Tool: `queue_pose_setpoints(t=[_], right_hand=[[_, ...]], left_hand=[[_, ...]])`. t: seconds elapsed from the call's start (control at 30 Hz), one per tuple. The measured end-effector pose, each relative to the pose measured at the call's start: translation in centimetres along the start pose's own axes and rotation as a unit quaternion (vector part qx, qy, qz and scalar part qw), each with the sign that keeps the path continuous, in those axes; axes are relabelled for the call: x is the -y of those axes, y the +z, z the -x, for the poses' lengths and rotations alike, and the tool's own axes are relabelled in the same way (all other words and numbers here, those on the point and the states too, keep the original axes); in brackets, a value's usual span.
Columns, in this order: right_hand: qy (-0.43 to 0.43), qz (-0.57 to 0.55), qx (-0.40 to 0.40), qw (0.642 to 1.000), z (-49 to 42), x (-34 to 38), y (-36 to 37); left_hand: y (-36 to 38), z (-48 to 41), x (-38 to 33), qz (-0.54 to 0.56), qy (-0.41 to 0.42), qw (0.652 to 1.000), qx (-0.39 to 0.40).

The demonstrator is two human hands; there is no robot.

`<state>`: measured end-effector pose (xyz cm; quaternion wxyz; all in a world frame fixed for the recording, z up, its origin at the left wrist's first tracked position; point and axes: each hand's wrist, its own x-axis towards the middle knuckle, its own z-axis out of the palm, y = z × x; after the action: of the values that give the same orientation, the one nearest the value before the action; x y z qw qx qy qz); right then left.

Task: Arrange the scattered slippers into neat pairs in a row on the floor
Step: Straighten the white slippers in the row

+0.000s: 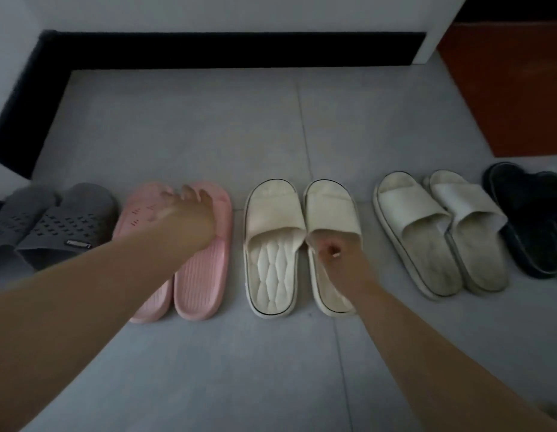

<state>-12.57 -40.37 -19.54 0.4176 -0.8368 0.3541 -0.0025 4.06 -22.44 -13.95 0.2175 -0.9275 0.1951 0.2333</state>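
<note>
The pink slippers [199, 282] sit side by side on the grey floor [208, 126]. The left hand [190, 213] lies on their tops with its fingers spread out. Just beside them, the right hand [333, 254] has its fingers curled tight on the strap of the right cream slipper [330, 207]. Further right are the white slippers [426, 232], then the black slippers [532, 219]. The grey slippers [71, 219] at the far left have a small black label [78, 243], too blurry to read.
</note>
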Motion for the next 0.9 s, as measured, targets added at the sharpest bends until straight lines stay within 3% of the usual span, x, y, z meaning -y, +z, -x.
queue_pose_setpoints(t=[0.07, 0.17, 0.23, 0.3, 0.43, 0.53, 0.63, 0.77, 0.9], right_hand=[[0.037, -0.021, -0.066, 0.997, 0.2, -1.7, -3.3], [0.107, -0.008, -0.169, 0.98, -0.2, -5.2, -9.5], [0.149, 0.049, -0.198, 0.968, -0.9, -7.7, -13.9], [0.155, 0.112, -0.18, 0.965, -2.3, -9.8, -18.2], [0.129, 0.257, 0.0, 0.958, -7.3, -12.1, -24.5], [0.091, 0.303, 0.145, 0.938, -10.6, -12.5, -25.4], [0.027, 0.362, 0.205, 0.909, -12.0, -13.0, -25.7], [-0.073, 0.35, 0.295, 0.886, -13.2, -14.5, -28.3], [-0.164, 0.296, 0.286, 0.897, -14.2, -16.1, -28.7]], left_hand=[[-1.8, 0.3, -3.0, 0.006, 0.038, 0.999, -0.027], [-3.7, 1.7, -9.0, -0.014, 0.209, 0.972, -0.108], [-4.2, 3.1, -13.4, 0.016, 0.317, 0.937, -0.145], [-5.0, 3.8, -17.6, 0.074, 0.35, 0.921, -0.155], [-7.0, 2.6, -25.0, 0.202, 0.275, 0.938, -0.064], [-7.1, 1.4, -28.5, 0.244, 0.208, 0.947, 0.015], [-6.4, 1.3, -30.0, 0.263, 0.159, 0.952, 0.02], [-6.0, 1.9, -30.5, 0.322, 0.092, 0.942, 0.008], [-5.9, 3.3, -31.8, 0.405, 0.007, 0.914, -0.019]])
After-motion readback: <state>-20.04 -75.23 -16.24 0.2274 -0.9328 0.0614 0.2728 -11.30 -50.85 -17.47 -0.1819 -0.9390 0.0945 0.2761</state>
